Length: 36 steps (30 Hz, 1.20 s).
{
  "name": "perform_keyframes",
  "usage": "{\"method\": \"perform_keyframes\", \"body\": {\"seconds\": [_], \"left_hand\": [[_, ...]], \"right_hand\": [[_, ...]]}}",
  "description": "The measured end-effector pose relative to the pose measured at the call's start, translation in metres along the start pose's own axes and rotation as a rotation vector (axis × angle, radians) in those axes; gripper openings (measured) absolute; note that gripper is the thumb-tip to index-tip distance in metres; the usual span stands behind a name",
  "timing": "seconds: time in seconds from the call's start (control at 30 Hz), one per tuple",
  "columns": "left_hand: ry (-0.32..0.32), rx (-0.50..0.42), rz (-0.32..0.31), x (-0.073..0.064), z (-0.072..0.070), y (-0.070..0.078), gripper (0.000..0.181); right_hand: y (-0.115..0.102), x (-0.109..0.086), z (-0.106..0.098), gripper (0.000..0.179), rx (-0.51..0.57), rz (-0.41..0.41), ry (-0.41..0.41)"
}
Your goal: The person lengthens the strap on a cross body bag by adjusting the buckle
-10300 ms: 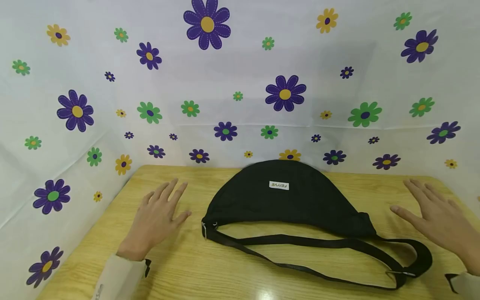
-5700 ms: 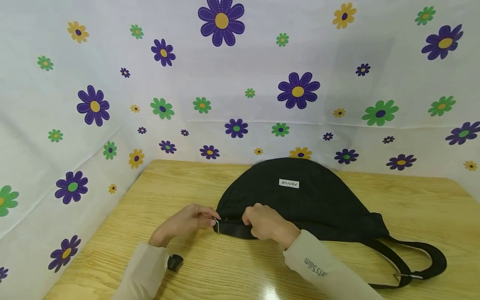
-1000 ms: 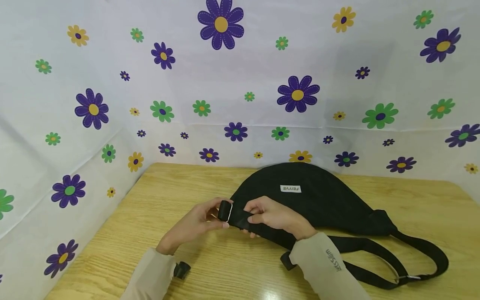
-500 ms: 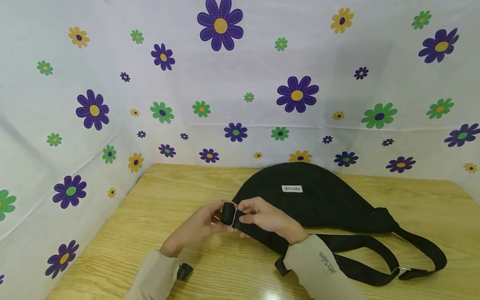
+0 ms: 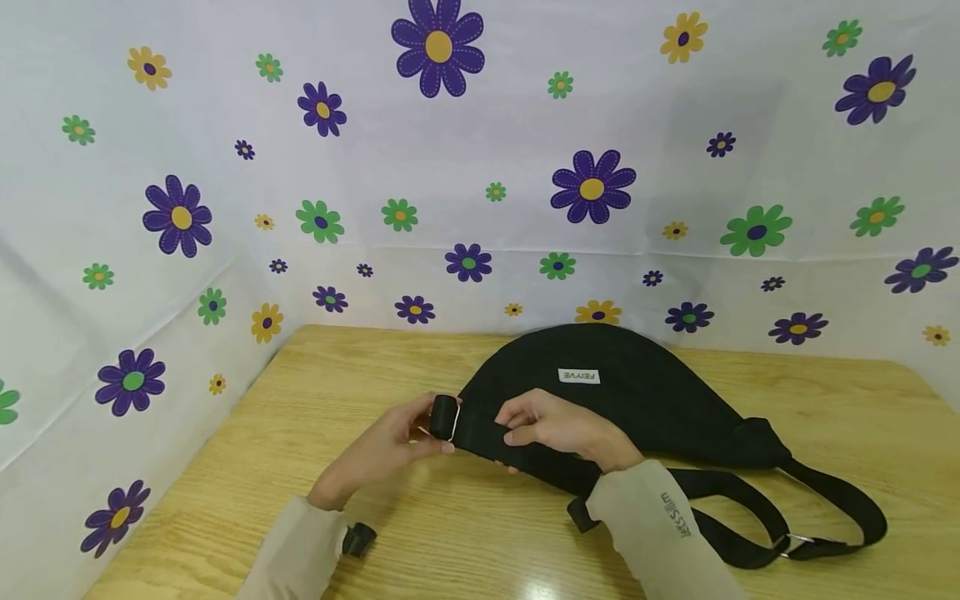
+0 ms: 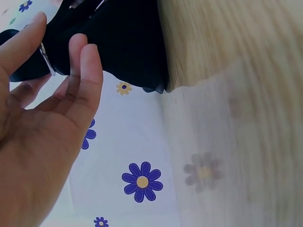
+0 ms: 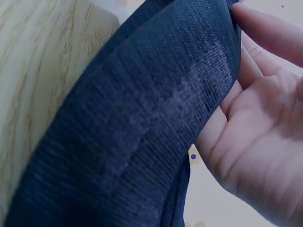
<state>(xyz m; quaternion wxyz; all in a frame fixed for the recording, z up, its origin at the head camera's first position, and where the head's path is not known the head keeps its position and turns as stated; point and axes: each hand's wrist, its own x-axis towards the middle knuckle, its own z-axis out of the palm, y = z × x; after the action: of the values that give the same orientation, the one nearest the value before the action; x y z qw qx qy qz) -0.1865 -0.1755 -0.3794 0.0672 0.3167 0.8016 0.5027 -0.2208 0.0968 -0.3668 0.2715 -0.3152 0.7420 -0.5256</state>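
A black half-moon waist bag [image 5: 600, 408] with a small white label [image 5: 579, 377] lies on the table. At its left end my left hand [image 5: 390, 450] holds the metal buckle [image 5: 455, 421], thumb and fingers at its edges, with a loop of strap [image 5: 443, 417] standing out through it. Just to the right, my right hand [image 5: 562, 425] pinches the black strap [image 5: 480, 435], some fingers hidden beneath it. Close up in the right wrist view, the wide webbing [image 7: 142, 104] passes between thumb and fingers. The left wrist view shows the buckle [image 6: 46, 59] between the left hand's thumb and fingers.
The rest of the strap [image 5: 862, 500] loops over the right side of the wooden table [image 5: 360, 375], with a second metal buckle [image 5: 797, 543] on it. A white cloth [image 5: 337, 167] printed with flowers hangs behind and at the left.
Earlier both hands lay apart from the bag; then they came to its left end and lifted the strap. In the last half second the right hand slid right along the strap, away from the buckle.
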Motion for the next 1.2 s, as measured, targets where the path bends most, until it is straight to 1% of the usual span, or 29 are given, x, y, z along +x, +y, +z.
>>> {"method": "perform_keyframes", "body": {"seconds": [0.03,0.1,0.27,0.4,0.47,0.6,0.67,0.7,0.77,0.83,0.93,1.07,1.17,1.2], "left_hand": [[0.001,0.005,0.002,0.000,0.000,0.000,0.042],[0.002,0.017,0.002,0.000,-0.001,0.000,0.041],[0.005,0.035,-0.014,-0.001,-0.003,0.000,0.040],[0.000,0.041,0.000,-0.001,-0.002,-0.001,0.040],[-0.012,0.026,0.014,-0.001,-0.001,0.000,0.041],[-0.034,-0.015,0.036,0.000,0.002,0.000,0.041],[-0.040,-0.026,0.044,0.000,0.002,0.000,0.042],[-0.040,-0.022,0.044,0.000,0.002,0.000,0.042],[-0.039,-0.018,0.036,0.000,0.002,0.000,0.042],[-0.035,-0.004,0.032,0.000,0.002,0.001,0.042],[-0.018,0.016,0.024,-0.001,0.001,0.001,0.038],[0.007,0.035,0.017,-0.002,-0.001,0.000,0.034],[0.011,0.026,0.010,-0.002,-0.002,0.000,0.038],[0.010,0.020,0.008,-0.002,-0.003,0.000,0.040]], "right_hand": [[0.000,0.000,0.000,0.015,-0.018,-0.005,0.013],[0.001,0.001,0.001,0.014,-0.014,-0.016,0.014],[0.000,0.005,0.007,0.013,0.095,-0.031,0.005],[-0.002,0.010,0.018,0.014,0.077,-0.042,0.070],[-0.004,0.013,0.026,0.014,0.073,-0.058,0.108],[-0.008,0.018,0.039,0.015,0.083,-0.129,0.163],[-0.010,0.018,0.041,0.015,0.092,-0.140,0.175],[-0.010,0.017,0.041,0.015,0.088,-0.141,0.173],[-0.010,0.016,0.038,0.017,0.073,-0.118,0.159],[-0.010,0.014,0.034,0.019,0.065,-0.085,0.137],[-0.008,0.011,0.026,0.019,0.025,-0.064,0.093],[-0.005,0.006,0.014,0.018,-0.059,-0.074,0.063],[-0.004,0.002,0.007,0.015,-0.095,-0.066,0.055],[-0.003,0.002,0.005,0.014,-0.092,-0.060,0.050]]}}
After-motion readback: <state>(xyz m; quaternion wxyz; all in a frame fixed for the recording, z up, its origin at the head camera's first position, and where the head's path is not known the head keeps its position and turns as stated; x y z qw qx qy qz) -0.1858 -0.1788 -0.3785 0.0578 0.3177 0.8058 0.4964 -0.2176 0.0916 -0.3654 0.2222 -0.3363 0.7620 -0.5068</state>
